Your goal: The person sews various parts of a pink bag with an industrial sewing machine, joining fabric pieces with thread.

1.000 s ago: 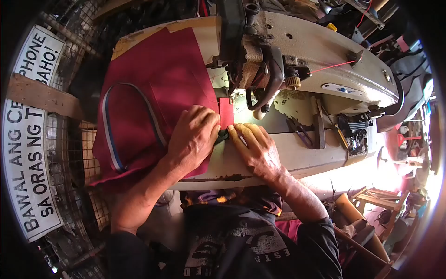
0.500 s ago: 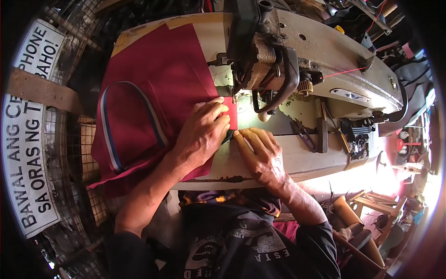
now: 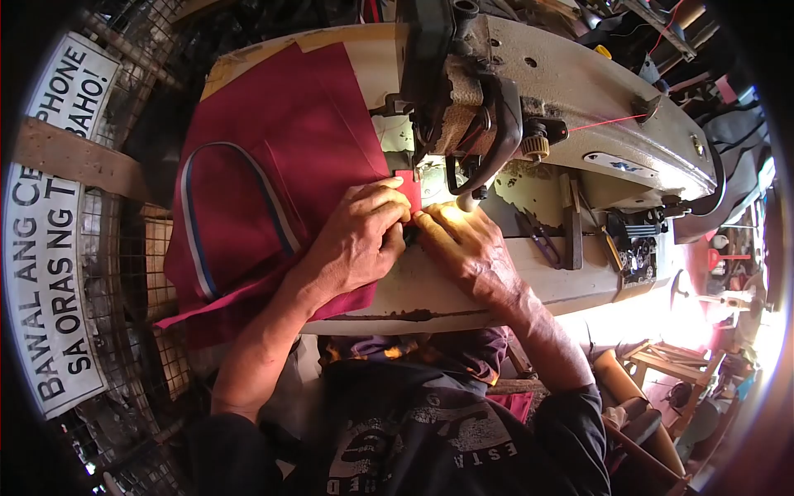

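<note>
Under the needle area of a sewing machine [image 3: 579, 103] lies a small piece of bright red fabric [image 3: 405, 187]. My left hand [image 3: 360, 236] rests beside it, fingers curled and pressing its left edge. The thumb and forefinger of my right hand [image 3: 465, 248] pinch the near end of the red piece. Left of the machine spreads a large maroon cloth [image 3: 273, 107], partly beneath my left hand and forearm. A white, blue and grey striped strap [image 3: 192, 240] arches over that cloth. My fingers hide part of the red piece.
Small snips [image 3: 542, 240] and a metal bar [image 3: 571, 223] lie on the machine table [image 3: 463, 310] to the right. Red thread [image 3: 608, 121] runs along the machine head. A wire mesh [image 3: 132, 331] with a lettered sign [image 3: 50, 289] stands at the left.
My right hand has moved forward, closer to the needle area, and its fingers are more closed on the red piece. Less of the red piece shows. My left hand has shifted only slightly.
</note>
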A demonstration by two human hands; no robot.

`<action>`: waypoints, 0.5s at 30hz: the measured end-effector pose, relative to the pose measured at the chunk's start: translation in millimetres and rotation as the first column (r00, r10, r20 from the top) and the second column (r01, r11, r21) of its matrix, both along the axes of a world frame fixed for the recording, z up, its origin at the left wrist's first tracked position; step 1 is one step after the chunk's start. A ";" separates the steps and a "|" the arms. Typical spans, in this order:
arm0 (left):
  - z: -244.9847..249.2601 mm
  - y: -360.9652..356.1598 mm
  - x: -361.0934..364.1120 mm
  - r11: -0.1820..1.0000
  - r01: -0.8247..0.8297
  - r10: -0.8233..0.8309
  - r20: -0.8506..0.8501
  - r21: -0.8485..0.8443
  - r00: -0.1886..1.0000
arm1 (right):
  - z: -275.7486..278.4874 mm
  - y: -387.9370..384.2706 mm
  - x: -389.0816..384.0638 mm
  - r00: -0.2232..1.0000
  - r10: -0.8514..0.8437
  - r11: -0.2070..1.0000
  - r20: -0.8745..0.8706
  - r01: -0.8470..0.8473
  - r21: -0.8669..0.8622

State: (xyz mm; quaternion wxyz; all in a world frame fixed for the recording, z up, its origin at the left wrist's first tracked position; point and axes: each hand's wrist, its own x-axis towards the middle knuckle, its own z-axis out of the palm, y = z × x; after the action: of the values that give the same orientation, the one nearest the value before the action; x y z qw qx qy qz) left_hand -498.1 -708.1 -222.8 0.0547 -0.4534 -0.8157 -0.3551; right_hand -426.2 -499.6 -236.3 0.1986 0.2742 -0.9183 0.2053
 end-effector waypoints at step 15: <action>26.3 -9.2 -5.5 0.958 0.049 -0.056 -0.016 -0.281 0.998 | 9.0 12.1 -38.6 0.844 0.445 0.854 -0.300 -0.299 0.426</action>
State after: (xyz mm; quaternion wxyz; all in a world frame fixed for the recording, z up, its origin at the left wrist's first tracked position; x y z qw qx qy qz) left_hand -503.6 -717.3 -196.5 -0.0098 -0.4822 -0.8447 -0.2319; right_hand -464.8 -487.5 -227.3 0.2775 0.5169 -0.8098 0.0089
